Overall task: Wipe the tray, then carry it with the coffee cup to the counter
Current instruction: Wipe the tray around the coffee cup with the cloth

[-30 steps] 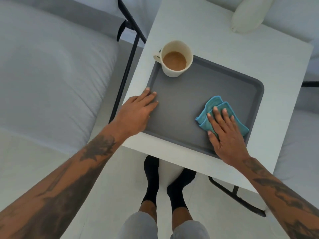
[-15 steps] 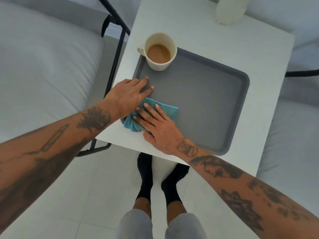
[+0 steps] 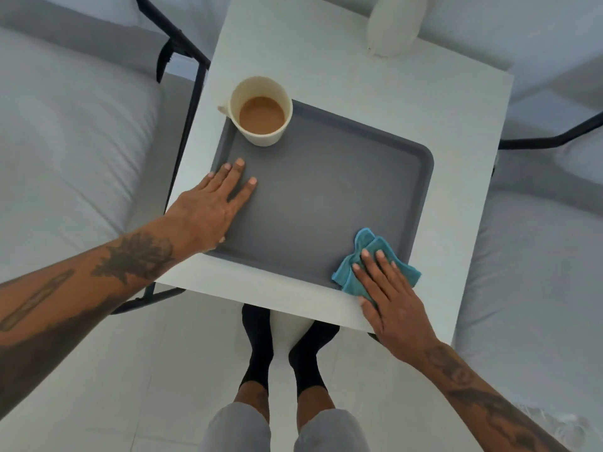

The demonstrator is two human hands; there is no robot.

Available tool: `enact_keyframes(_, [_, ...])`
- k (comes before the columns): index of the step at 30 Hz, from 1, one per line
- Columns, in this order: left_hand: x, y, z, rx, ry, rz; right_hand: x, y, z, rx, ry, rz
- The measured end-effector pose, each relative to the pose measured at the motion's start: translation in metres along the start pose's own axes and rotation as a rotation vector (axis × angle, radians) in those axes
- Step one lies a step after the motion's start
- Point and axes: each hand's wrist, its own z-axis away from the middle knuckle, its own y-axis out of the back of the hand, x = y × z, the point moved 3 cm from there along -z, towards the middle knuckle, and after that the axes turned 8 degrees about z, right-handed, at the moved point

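A grey rectangular tray (image 3: pixel 326 197) lies on a small white table (image 3: pixel 408 102). A cream coffee cup (image 3: pixel 261 112), part full of milky coffee, stands in the tray's far left corner with its handle pointing left. My left hand (image 3: pixel 212 210) lies flat with straight fingers on the tray's left side, pressing it down. At the tray's near right corner a folded blue cloth (image 3: pixel 368 256) lies under the flat fingers of my right hand (image 3: pixel 391 298), which presses it onto the tray.
A white rounded object (image 3: pixel 391 24) stands at the table's far edge. Beds with white bedding flank the table on the left (image 3: pixel 65 141) and right (image 3: pixel 538 256). Black metal frame bars (image 3: pixel 192 102) run beside the table. My socked feet (image 3: pixel 284 347) stand on the pale floor below.
My right hand has swept the blue cloth from the tray's near left corner across to its near right corner. My left hand has stayed flat on the tray's left side.
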Motion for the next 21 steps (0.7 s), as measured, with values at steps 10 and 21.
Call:
enact_keyframes(10, [0.012, -0.002, -0.001, 0.026, -0.001, -0.048, 0.06, 0.04, -0.152, 0.22, -0.348, -0.087])
enact_keyframes(21, [0.015, 0.003, -0.001, 0.015, 0.032, 0.007, -0.061, -0.001, -0.065, 0.159, -0.28, -0.142])
